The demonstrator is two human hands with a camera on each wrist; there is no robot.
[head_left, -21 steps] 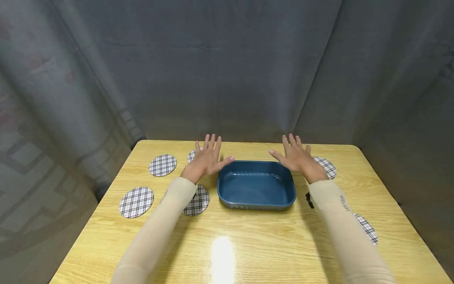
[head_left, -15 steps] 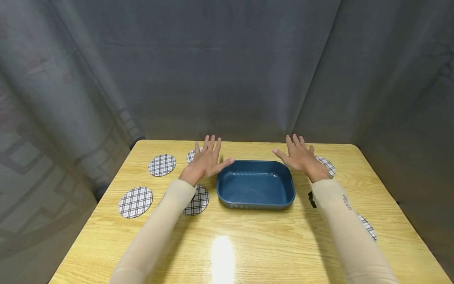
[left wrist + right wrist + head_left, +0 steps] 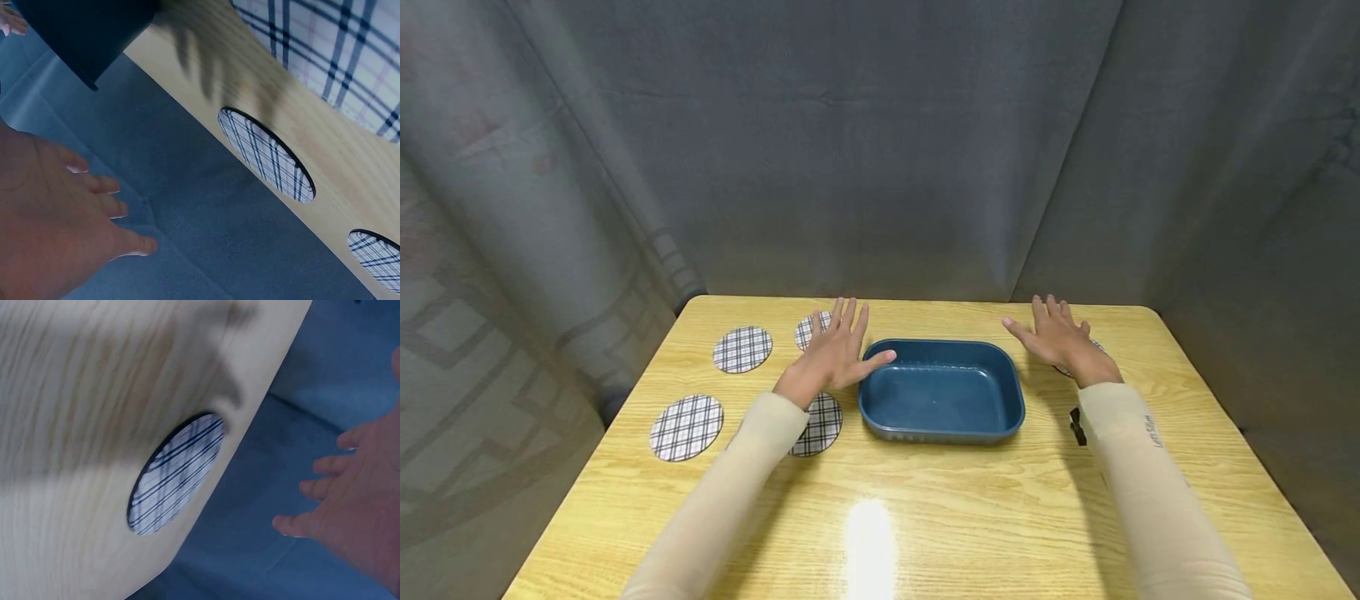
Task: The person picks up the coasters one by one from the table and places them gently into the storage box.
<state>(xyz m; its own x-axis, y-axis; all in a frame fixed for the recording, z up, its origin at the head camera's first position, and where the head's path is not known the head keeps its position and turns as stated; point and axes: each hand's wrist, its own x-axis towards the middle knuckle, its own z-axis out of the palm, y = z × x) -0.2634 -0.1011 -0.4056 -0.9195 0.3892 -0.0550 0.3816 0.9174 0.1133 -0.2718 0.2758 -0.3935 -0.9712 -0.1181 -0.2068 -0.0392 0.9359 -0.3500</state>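
Observation:
A dark blue rectangular dish (image 3: 936, 404) stands at mid-table in the head view, with nothing seen inside. My left hand (image 3: 829, 357) hovers palm down by its left side with fingers spread, the thumb overlapping the rim in view. To the right of the dish, my right hand (image 3: 1058, 342) is likewise spread and held above the table. Both palms hold nothing; the left wrist view shows the left hand (image 3: 56, 219) apart from the dish, and the right wrist view shows the right hand (image 3: 365, 494) apart from a plaid round coaster (image 3: 178, 475).
On the left of the wooden table (image 3: 955, 517) lie several plaid round coasters, including a far-left coaster (image 3: 742, 349) and a near-left coaster (image 3: 687, 427). The right arm hides part of that side. Grey curtains (image 3: 880, 167) hang close behind and beside the table.
My right hand has moved right, away from the dish, and slightly nearer, now covering much of the coaster beneath it. My left hand has dropped slightly in view. The dish has stayed put.

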